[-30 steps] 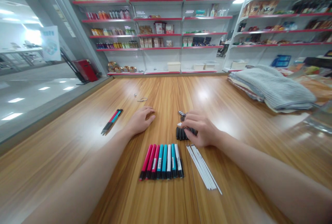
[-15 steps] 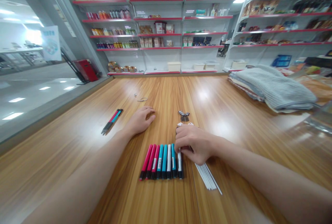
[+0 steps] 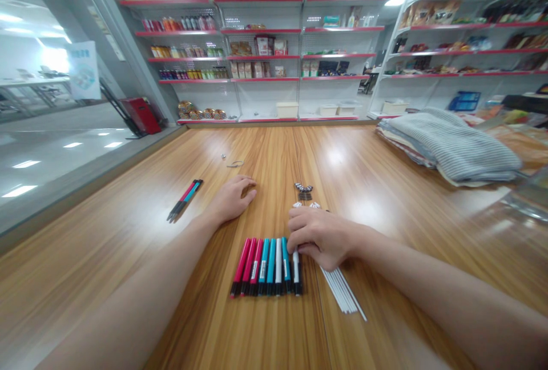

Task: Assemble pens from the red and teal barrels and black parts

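My right hand (image 3: pixel 323 237) is closed over the right end of a row of pen barrels. Its thumb and fingers pinch the upper end of a white pen barrel (image 3: pixel 296 267), which lies on the table. To the left of it, pink barrels (image 3: pixel 246 270), blue barrels (image 3: pixel 268 267) and another white one lie side by side, black ends toward me. Thin white refills (image 3: pixel 341 293) stick out from under the right hand. My left hand (image 3: pixel 233 198) rests on the wood, fingers loosely bent and apart from the thumb, holding nothing.
Two or three pens (image 3: pixel 185 201) lie to the left of my left hand. Small metal parts (image 3: pixel 303 188), dark pieces (image 3: pixel 305 196) and white pieces (image 3: pixel 314 205) lie beyond my right hand. A ring-like strip (image 3: pixel 235 164) lies further back. Folded cloths (image 3: pixel 454 144) are stacked at the right.
My right hand has shifted very slightly left and toward me, still at the white barrel. The left hand has not moved.
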Tool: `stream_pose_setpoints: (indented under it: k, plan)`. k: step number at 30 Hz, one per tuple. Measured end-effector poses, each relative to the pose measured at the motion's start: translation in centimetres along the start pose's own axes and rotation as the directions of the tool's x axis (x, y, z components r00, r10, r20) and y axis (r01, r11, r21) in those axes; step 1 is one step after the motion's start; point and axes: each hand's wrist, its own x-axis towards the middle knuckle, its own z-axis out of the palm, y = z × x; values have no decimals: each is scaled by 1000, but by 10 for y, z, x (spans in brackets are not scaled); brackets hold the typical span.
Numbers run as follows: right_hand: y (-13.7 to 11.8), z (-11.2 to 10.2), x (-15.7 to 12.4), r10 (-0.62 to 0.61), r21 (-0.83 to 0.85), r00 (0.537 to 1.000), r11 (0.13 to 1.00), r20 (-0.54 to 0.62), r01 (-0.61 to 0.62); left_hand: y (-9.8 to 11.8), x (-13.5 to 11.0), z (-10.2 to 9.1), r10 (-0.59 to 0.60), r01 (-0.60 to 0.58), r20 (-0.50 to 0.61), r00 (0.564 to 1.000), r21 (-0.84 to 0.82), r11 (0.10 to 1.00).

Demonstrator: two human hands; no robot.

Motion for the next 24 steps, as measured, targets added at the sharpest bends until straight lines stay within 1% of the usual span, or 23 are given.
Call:
stream_pose_setpoints:
  k: [6, 13, 18, 24]
  plan:
    - [0, 0, 1, 4, -6, 1000, 1000, 26, -3, 0, 0, 0, 15, -15, -6, 1000, -2, 1000]
    - [-1, -1, 3, 5, -83, 999, 997, 34, -2, 0, 0, 0, 17, -17, -15, 1000, -14, 1000]
    - [-2, -1, 3, 30, -148, 999, 989, 36, -24, 0, 0, -1, 22, -22, -16, 1000, -13, 1000]
    - [-4, -4, 2, 52, -127, 998, 991, 25, -49, 0, 0, -1, 25, -25, -13, 1000, 1, 1000]
